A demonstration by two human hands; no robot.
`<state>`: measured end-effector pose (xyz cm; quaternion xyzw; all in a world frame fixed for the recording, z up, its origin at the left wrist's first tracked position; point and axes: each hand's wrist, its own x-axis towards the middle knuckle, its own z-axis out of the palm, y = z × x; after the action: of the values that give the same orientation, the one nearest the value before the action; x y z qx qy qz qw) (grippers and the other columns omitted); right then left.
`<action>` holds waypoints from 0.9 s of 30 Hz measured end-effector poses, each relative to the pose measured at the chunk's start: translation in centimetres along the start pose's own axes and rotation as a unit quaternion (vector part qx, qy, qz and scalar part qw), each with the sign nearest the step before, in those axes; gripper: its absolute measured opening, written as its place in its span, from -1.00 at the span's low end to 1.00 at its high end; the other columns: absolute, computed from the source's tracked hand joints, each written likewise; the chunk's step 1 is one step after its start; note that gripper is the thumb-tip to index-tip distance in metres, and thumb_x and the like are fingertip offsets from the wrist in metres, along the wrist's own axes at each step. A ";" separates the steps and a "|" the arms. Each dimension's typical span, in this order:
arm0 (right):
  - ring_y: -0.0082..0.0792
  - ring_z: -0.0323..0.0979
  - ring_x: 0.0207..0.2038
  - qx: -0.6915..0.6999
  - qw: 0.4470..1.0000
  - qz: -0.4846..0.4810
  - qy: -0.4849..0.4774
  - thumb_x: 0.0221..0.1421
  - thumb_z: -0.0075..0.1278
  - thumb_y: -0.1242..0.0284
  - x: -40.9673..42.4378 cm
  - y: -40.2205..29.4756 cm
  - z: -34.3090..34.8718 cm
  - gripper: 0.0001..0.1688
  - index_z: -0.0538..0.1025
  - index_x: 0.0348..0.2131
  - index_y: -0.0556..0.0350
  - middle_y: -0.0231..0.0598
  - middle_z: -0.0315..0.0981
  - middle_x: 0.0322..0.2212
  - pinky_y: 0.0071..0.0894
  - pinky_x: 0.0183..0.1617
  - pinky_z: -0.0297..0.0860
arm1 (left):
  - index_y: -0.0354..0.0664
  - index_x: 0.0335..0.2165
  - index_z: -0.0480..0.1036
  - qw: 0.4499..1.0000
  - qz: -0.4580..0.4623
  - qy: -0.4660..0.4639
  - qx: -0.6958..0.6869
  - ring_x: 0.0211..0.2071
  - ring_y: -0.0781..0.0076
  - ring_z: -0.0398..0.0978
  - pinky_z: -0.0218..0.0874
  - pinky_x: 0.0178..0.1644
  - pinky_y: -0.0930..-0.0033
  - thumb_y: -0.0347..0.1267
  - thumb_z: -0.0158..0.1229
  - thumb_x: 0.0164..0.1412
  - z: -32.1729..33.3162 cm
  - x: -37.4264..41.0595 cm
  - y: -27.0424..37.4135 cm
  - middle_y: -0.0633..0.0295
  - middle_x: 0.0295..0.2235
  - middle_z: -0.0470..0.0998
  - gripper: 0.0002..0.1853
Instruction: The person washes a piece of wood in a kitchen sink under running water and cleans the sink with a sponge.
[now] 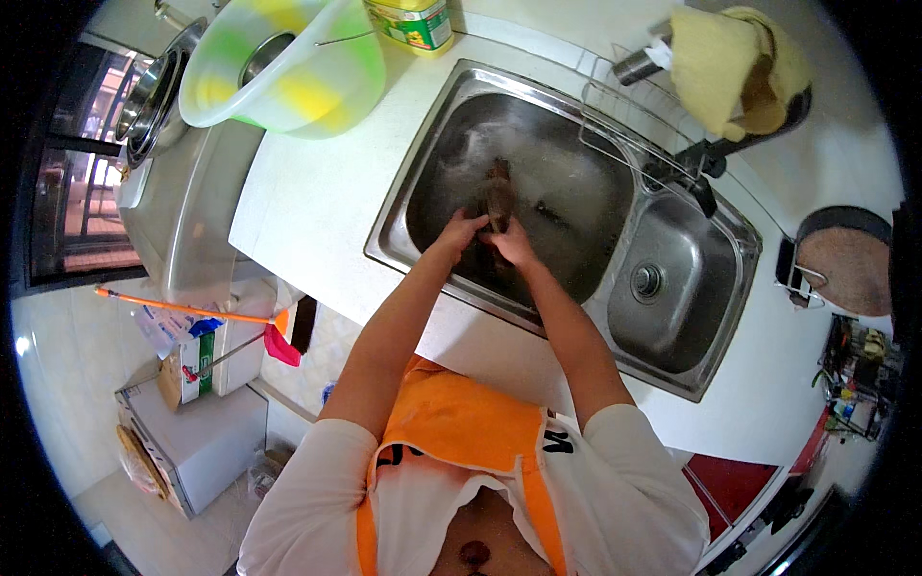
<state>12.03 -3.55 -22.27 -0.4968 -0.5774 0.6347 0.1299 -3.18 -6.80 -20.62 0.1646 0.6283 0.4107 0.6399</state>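
Observation:
Both of my hands are low over the large basin of a stainless steel sink [612, 288], which holds cloudy water. Between them is a long dark brown object [500, 191], too blurred to name, pointing away from me. My left hand [462, 232] grips its near end from the left side. On the right side of that same end my right hand [510, 241] closes around it. Another dark shape, partly hidden, lies under my hands. A small dark thing [551, 212] shows in the water to the right.
A small basin with a drain strainer [646, 281] adjoins on the right. Behind it are a black faucet [702, 169], a wire rack [612, 147] and a yellow cloth [720, 68]. A green-yellow plastic tub [331, 93] and a yellow jug [414, 25] stand on the counter's far left.

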 end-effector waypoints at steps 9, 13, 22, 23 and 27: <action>0.08 0.36 -0.24 -0.198 0.971 -0.105 0.087 -0.30 0.19 0.23 -8.4 -11.1 -3.9 -0.28 0.21 -0.20 0.24 0.11 0.39 -0.34 -0.14 -0.21 0.28 | -0.35 -0.18 0.13 0.975 0.139 0.135 0.111 -0.34 0.21 0.41 0.29 -0.30 0.27 -0.34 0.31 -0.27 7.4 -2.3 8.4 0.01 -0.32 0.38 -0.32; 0.12 0.38 -0.31 -0.248 0.957 -0.125 0.088 -0.31 0.21 0.29 -11.5 -12.8 -5.2 -0.30 0.20 -0.20 0.17 0.09 0.40 -0.39 -0.08 -0.25 0.31 | -0.25 -0.14 0.12 0.976 0.173 0.129 -0.006 -0.42 0.21 0.43 0.33 -0.37 0.22 -0.47 0.26 -0.23 8.0 -3.1 12.5 0.07 -0.34 0.39 -0.36; 0.10 0.39 -0.37 -0.279 0.938 -0.182 0.097 -0.27 0.18 0.31 -14.0 -11.4 -7.7 -0.33 0.18 -0.20 0.16 0.10 0.40 -0.44 -0.06 -0.33 0.33 | -0.26 -0.31 0.26 0.971 0.152 -0.017 -0.186 -0.64 0.32 0.39 0.29 -0.56 0.29 -0.49 0.14 -0.03 10.2 -5.8 17.5 0.15 -0.62 0.38 -0.72; 0.10 0.40 -0.38 -0.289 0.936 -0.179 0.095 -0.27 0.18 0.31 -13.9 -10.9 -8.0 -0.33 0.18 -0.20 0.16 0.09 0.40 -0.44 -0.07 -0.34 0.33 | -0.28 -0.37 0.27 0.974 0.148 0.006 -0.173 -0.66 0.32 0.38 0.29 -0.57 0.29 -0.46 0.13 -0.01 10.8 -6.5 17.6 0.15 -0.65 0.37 -0.78; 0.01 0.40 -0.39 -0.303 0.939 -0.140 0.085 -0.26 0.17 0.32 -13.9 -9.4 -7.6 -0.40 0.15 -0.28 0.09 -0.02 0.36 -0.51 -0.18 -0.37 0.30 | -0.28 -0.57 0.27 0.979 0.138 -0.004 -0.148 -0.69 0.28 0.37 0.27 -0.60 0.28 -0.27 0.04 0.09 10.9 -6.5 17.6 0.15 -0.71 0.33 -0.72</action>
<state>20.69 -6.37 -6.27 -0.4788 -0.7930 0.3606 0.1087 2.31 2.47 -1.82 0.1551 0.5290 0.5830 0.5969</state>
